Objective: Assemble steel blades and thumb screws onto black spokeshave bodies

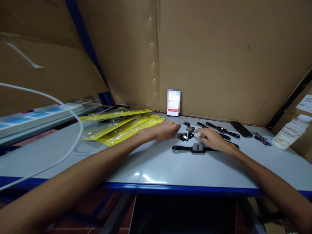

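Observation:
My left hand hovers over or rests on the table left of some small metal parts. Its fingers are curled together, and what they may hold is hidden. My right hand is on the other side of these parts, index finger and thumb apart, close to a small black piece. Between the hands lie a flat grey blade and a black and shiny metal part. In front is a black spokeshave with a grey blade at its middle, its right handle partly behind my right hand. Another spokeshave lies behind.
Yellow-backed clear plastic packages are piled on the left. A lit phone leans on the cardboard wall. On the right are a dark phone-like object, keys and a white bottle. A white cable loops across the left.

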`<state>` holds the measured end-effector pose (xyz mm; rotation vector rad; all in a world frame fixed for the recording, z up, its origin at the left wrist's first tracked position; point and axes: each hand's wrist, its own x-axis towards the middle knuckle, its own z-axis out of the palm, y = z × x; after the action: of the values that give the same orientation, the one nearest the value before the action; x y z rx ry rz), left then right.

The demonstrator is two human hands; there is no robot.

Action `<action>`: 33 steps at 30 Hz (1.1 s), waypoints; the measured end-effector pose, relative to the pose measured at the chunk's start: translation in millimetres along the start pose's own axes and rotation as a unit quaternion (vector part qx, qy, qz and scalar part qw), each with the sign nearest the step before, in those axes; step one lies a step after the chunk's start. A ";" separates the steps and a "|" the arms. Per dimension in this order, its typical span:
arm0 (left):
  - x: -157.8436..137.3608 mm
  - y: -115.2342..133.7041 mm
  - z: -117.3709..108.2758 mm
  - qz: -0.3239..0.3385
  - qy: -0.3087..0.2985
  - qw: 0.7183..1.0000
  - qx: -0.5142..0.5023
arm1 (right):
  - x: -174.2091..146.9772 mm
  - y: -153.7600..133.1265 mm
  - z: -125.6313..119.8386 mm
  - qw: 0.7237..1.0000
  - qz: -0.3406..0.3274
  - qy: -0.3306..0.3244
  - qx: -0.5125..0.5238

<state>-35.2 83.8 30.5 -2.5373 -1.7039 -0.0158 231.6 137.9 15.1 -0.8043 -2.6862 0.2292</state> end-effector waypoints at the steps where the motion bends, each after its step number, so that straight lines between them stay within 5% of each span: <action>1: -0.2 0.3 -0.2 -0.001 0.000 1.000 0.000 | 2.1 -1.1 -0.2 1.000 -0.018 -0.010 -0.007; 7: -2.2 3.1 -2.9 -0.006 -0.007 1.000 0.008 | 23.2 -2.4 2.2 0.994 -0.058 -0.081 -0.050; 14: -1.8 2.8 -1.7 -0.005 -0.013 1.000 0.007 | 12.4 11.9 -14.1 0.994 0.048 -0.090 0.029; 20: -2.5 1.8 -1.1 -0.001 -0.010 1.000 0.011 | 2.5 15.8 -30.2 0.992 0.050 -0.082 0.086; 27: -1.8 3.0 -0.1 -0.004 -0.010 1.000 0.013 | 3.1 0.7 -35.0 0.931 0.135 -0.061 0.333; 33: -2.5 3.5 -0.8 -0.002 -0.012 1.000 0.021 | -0.8 -13.9 -37.7 0.920 0.140 -0.080 0.356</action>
<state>-32.9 80.1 31.0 -2.5140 -1.7007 0.0489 238.6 128.2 53.4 -0.9325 -2.3138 1.2974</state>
